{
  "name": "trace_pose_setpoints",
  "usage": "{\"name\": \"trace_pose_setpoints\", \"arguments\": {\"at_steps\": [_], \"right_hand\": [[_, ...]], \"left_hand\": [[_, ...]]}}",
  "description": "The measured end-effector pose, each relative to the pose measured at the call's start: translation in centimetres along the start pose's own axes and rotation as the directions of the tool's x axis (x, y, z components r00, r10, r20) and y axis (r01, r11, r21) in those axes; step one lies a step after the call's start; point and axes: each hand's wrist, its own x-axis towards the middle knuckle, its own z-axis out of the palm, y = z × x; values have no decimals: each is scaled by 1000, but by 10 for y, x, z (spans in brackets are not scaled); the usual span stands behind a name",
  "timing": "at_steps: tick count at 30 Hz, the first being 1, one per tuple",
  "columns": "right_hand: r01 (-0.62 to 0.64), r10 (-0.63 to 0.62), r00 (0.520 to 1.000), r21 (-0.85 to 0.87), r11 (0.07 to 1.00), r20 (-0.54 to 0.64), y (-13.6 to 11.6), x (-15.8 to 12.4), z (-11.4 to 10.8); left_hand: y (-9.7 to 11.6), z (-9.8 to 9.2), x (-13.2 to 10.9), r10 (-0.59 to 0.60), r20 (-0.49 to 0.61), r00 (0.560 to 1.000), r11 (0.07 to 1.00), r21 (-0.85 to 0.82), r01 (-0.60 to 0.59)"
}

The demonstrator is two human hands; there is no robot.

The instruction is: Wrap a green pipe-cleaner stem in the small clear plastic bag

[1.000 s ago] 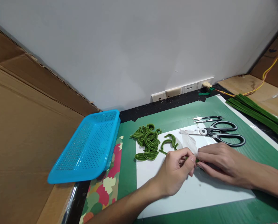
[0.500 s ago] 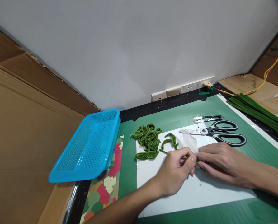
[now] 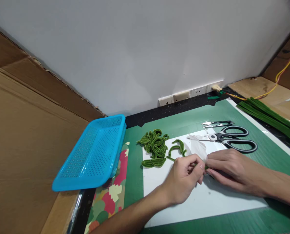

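Note:
My left hand [image 3: 185, 177] is closed, thumb against the curled fingers, around a short green pipe cleaner [image 3: 206, 167] that is mostly hidden. Pressed together at its other end are the fingertips of my right hand [image 3: 232, 169]. A thin, translucent white strip [image 3: 198, 148] rises from between the two hands; which fingers pinch it I cannot tell. Just beyond the left hand lie a few curved green pipe cleaner pieces [image 3: 180, 145]. Farther left is a heap of looped green pipe cleaners [image 3: 157, 144]. Both hands are above a white sheet [image 3: 174, 211].
Black-and-grey scissors [image 3: 232, 139] and small thread snips [image 3: 218, 123] lie beyond the right hand. A blue plastic basket [image 3: 91, 156] stands at left by cardboard [image 3: 25, 130]. Long green stems [image 3: 271, 118] lie at far right. Wall sockets [image 3: 181, 96] line the back, with a plugged-in cable.
The hands keep the same pose and place. The view has shifted very slightly; nothing else visibly differs.

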Motion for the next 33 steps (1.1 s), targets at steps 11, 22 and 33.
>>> {"name": "trace_pose_setpoints", "arguments": {"at_steps": [11, 22, 33], "right_hand": [[-19, 19, 1000, 13, 1000, 25, 1, 0, 0], [-26, 25, 999, 31, 999, 23, 2, -2, 2], [-27, 27, 999, 15, 1000, 22, 1, -1, 1]], "left_hand": [[1, 1, 1, -5, -7, 1000, 1000, -11, 5], [1, 1, 0, 2, -9, 1000, 1000, 6, -2], [1, 1, 0, -9, -9, 1000, 1000, -2, 9]]}}
